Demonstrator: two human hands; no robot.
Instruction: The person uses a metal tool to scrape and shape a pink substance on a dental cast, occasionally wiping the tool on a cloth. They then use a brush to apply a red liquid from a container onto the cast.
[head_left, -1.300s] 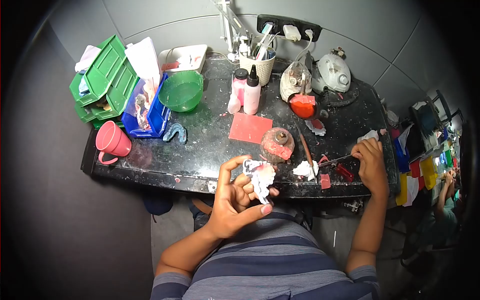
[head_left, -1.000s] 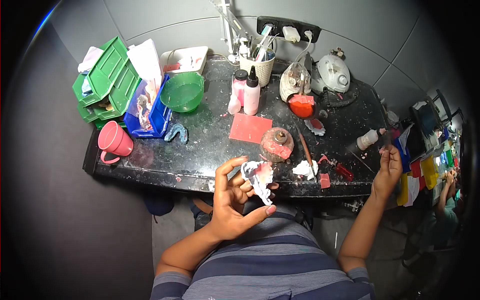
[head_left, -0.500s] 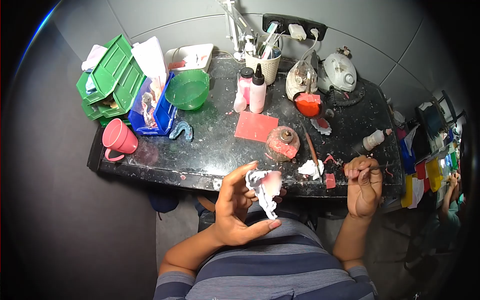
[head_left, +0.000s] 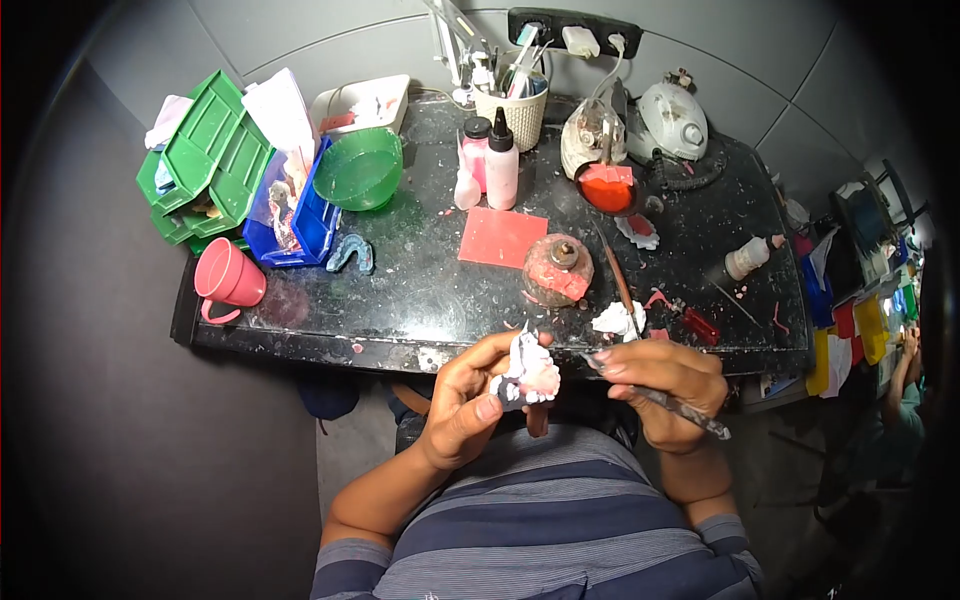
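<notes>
My left hand [head_left: 467,405] is closed round a white and pink dental model [head_left: 530,372] in front of the bench edge. Just to its right, my right hand [head_left: 668,388] pinches a slim dark metal tool [head_left: 683,409], its tip pointing left towards the model without touching it. Beyond the hands are a round burner [head_left: 560,272] with pink wax on it and a flat pink wax sheet [head_left: 503,237]. A brown-handled tool [head_left: 618,275] lies with its end on a crumpled white piece [head_left: 617,320]. A red lighter-like object [head_left: 700,326] lies near my right hand.
On the left stand a pink mug [head_left: 229,276], a blue bin [head_left: 300,225], green bins [head_left: 215,150] and a green bowl [head_left: 360,170]. Bottles [head_left: 502,170], a pan of red wax [head_left: 607,190] and a white device [head_left: 672,122] are farther back. Another person's arm [head_left: 908,355] shows far right.
My right hand has moved left towards the model, with the tool now angled across it. The model has been turned in my left hand. The view has shifted slightly, and the red object is uncovered.
</notes>
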